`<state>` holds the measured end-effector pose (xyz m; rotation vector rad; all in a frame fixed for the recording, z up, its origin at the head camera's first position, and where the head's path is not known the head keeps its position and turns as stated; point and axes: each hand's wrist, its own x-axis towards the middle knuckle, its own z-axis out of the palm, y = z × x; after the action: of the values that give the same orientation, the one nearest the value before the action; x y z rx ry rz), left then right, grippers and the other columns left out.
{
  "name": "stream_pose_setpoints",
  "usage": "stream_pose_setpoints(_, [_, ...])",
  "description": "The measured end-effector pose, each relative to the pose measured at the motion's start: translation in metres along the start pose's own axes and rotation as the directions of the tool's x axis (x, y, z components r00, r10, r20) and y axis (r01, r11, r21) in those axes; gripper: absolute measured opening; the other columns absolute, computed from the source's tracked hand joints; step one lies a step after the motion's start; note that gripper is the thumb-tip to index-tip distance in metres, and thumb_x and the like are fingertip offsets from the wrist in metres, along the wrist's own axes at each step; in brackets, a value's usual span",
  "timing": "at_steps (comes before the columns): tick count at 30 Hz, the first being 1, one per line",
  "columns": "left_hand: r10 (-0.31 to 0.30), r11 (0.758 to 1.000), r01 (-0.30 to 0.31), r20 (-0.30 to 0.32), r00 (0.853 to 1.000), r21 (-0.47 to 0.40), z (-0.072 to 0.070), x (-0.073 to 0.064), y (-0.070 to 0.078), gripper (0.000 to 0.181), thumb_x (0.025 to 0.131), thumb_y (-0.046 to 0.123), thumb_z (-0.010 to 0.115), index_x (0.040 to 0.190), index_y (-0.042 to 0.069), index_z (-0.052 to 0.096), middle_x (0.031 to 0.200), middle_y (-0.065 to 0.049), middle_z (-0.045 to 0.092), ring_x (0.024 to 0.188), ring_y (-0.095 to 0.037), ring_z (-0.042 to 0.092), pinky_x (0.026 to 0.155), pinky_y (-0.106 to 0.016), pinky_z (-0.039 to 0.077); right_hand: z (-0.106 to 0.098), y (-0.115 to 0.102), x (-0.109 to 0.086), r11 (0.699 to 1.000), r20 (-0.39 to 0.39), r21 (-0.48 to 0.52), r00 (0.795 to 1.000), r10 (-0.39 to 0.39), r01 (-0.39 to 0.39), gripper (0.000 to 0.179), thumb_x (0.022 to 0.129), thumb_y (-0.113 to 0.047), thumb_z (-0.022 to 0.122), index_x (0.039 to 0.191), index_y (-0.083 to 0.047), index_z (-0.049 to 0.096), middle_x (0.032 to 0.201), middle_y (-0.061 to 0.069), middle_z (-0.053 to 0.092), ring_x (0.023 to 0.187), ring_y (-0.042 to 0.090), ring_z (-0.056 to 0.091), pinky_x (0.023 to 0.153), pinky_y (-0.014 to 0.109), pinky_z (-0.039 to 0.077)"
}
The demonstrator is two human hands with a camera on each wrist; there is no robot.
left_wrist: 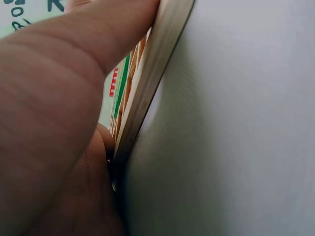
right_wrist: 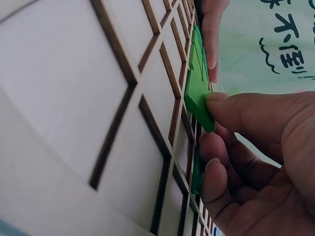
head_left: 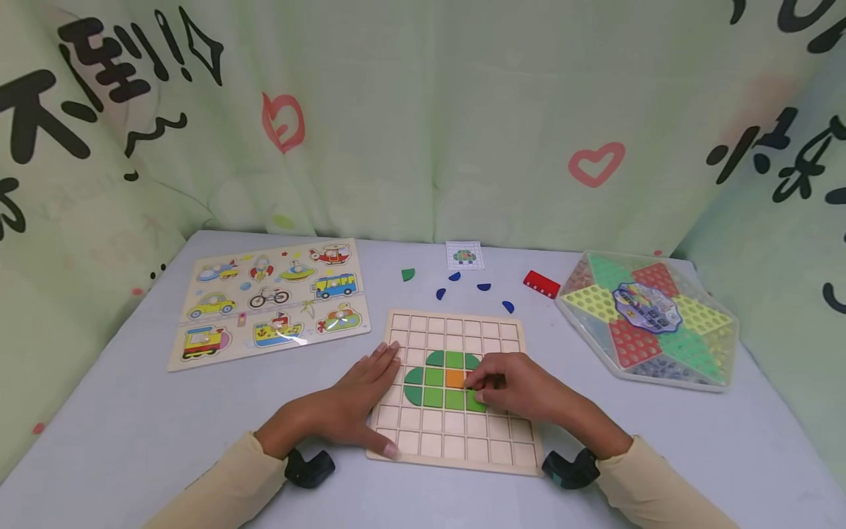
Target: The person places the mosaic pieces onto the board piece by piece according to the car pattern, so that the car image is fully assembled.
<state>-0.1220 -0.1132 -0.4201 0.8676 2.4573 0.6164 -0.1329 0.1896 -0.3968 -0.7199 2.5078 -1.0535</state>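
A wooden grid board (head_left: 456, 446) lies before me, with green tiles (head_left: 433, 397), darker green rounded pieces (head_left: 413, 395) and an orange square tile (head_left: 454, 378) in its middle cells. My left hand (head_left: 360, 397) rests along the board's left edge, fingers straight and thumb spread to the near corner. With thumb and fingertips, my right hand (head_left: 522, 386) pinches a green square tile (right_wrist: 198, 98) at the right end of the lowest green row. The right wrist view shows the thumb on the tile's edge and the other fingers curled below it.
Beyond the board lie several blue half-round pieces (head_left: 484, 287), a dark green quarter piece (head_left: 407, 275), a pattern card (head_left: 465, 256) and a red piece with white dots (head_left: 542, 284). A vehicle picture puzzle (head_left: 271, 305) is at left, a hexagonal game box (head_left: 651, 323) at right.
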Motion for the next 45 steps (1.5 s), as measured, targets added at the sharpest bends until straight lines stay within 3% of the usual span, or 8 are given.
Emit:
stream_pose_setpoints(12, [-0.011,1.000,0.011,0.004,1.000,0.002,-0.001,-0.001,0.002,0.126,0.068,0.068,0.074,0.157,0.009,0.007,0.162,0.000,-0.012,0.144,-0.015,-0.018,0.117,-0.041,-0.001,0.000,-0.003,0.000,0.999,0.009,-0.024,1.000,-0.025,0.026,0.018,0.086,-0.001,0.071,0.098,-0.014,0.075,0.095,-0.008,0.066,0.079,0.013,0.055,0.067,0.024,0.050])
stream_pose_setpoints(19, [-0.006,1.000,0.006,0.000,1.000,0.010,-0.001,-0.001,0.002,0.126,0.069,0.070,0.073,0.157,0.009,0.006,0.162,-0.001,-0.013,0.144,-0.015,-0.019,0.116,-0.041,-0.001,-0.002,-0.006,0.009,1.000,-0.059,-0.025,0.998,-0.017,0.016,0.013,0.088,-0.005,0.071,0.097,-0.014,0.075,0.091,-0.010,0.067,0.082,0.015,0.057,0.071,0.025,0.051])
stream_pose_setpoints(37, [-0.006,1.000,0.006,0.009,1.000,0.006,-0.002,-0.001,0.001,0.126,0.069,0.071,0.072,0.157,0.009,0.006,0.162,-0.001,-0.013,0.144,-0.015,-0.020,0.117,-0.042,-0.001,-0.009,-0.004,0.055,1.000,-0.131,-0.014,0.991,0.013,-0.015,0.018,0.092,-0.007,0.066,0.108,-0.011,0.075,0.097,-0.004,0.068,0.083,0.016,0.058,0.075,0.028,0.052])
stream_pose_setpoints(45, [0.004,1.000,-0.004,0.013,1.000,0.005,-0.002,-0.001,0.000,0.126,0.069,0.071,0.071,0.157,0.009,0.005,0.162,0.000,-0.014,0.144,-0.015,-0.020,0.116,-0.042,-0.001,-0.011,-0.006,0.083,0.998,-0.176,0.052,0.984,0.038,-0.029,0.019,0.094,-0.010,0.065,0.110,-0.010,0.075,0.103,-0.001,0.070,0.088,0.018,0.060,0.080,0.031,0.052])
